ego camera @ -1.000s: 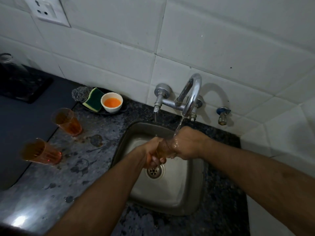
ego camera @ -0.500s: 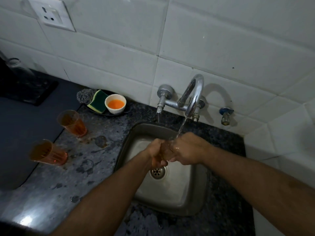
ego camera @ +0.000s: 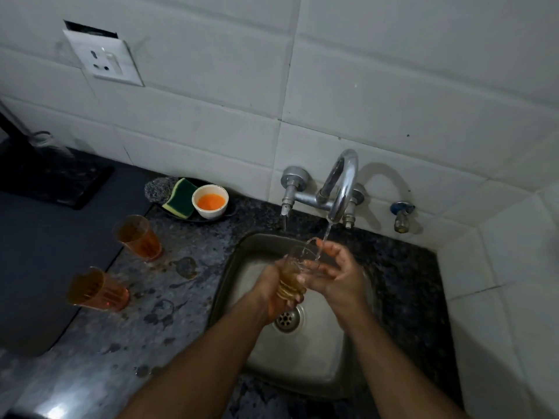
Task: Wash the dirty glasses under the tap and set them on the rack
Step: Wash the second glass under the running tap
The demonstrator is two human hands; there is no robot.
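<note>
1. Clear, ribbed drinking glass [ego camera: 292, 278], amber-tinted toward its base, tilted with its mouth up toward the running chrome tap [ego camera: 340, 189]; held over the steel sink [ego camera: 308, 358], above the drain.
2. Left hand [ego camera: 276, 293]: fingers curled round the lower part of that glass, gripping it.
3. Right hand [ego camera: 335, 272]: fingers spread and loosely bent, palm toward the glass, fingertips touching its rim side; the water stream falls just beside them onto the rim.
4. Two orange-tinted plastic-looking tumblers stand on the speckled grey stone tabletop [ego camera: 121, 352] left of the sink: far tumbler [ego camera: 137, 237] and near tumbler [ego camera: 95, 290], each with orange residue low inside; wet stains lie around them.
5. Small white bowl [ego camera: 210, 201] holding orange liquid, on a dark dish by the wall, beside a green-and-yellow sponge [ego camera: 180, 197] and a grey steel scourer [ego camera: 157, 189].
6. Sink basin edged by the tabletop on all sides; white tiled wall [ego camera: 393, 86] close behind the tap; a white ledge rises at the right.
</note>
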